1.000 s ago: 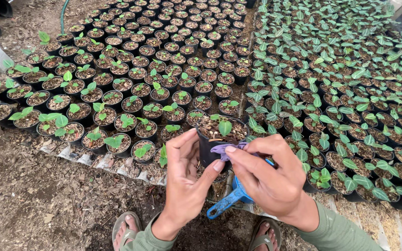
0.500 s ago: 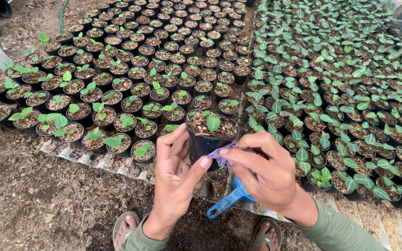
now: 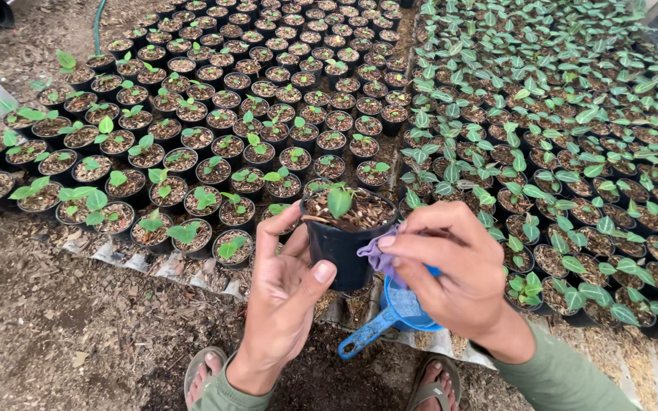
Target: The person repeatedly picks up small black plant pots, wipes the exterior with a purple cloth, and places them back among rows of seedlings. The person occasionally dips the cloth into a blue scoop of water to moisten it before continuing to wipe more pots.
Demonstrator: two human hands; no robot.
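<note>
Head view: we see both hands low in the middle, over the near edge of a big bed of potted seedlings. Our left hand [image 3: 287,293] holds a black plastic pot [image 3: 342,245] from its left side, thumb pressed on the pot wall, fingers curled around the far side. That pot is lifted clear of the rows, held upright, filled with bark-like soil, one small green seedling [image 3: 339,202] in it. Our right hand [image 3: 455,266] is closed on a purple cloth [image 3: 381,259], pinching it against the right wall of the pot. The same hand also carries a blue scoop [image 3: 390,316] under the palm, handle pointing down and left; exactly which fingers hold it we cannot tell.

Behind the hands, on the left, rows of small black pots [image 3: 192,144] with sparse seedlings. On the right, a denser block of pots with leafy plants [image 3: 565,144]. Bare ground with wood chips [image 3: 47,335] lies at lower left. Two sandalled feet [image 3: 206,373] show at the bottom edge. A green hose [image 3: 97,23] runs at the top left.
</note>
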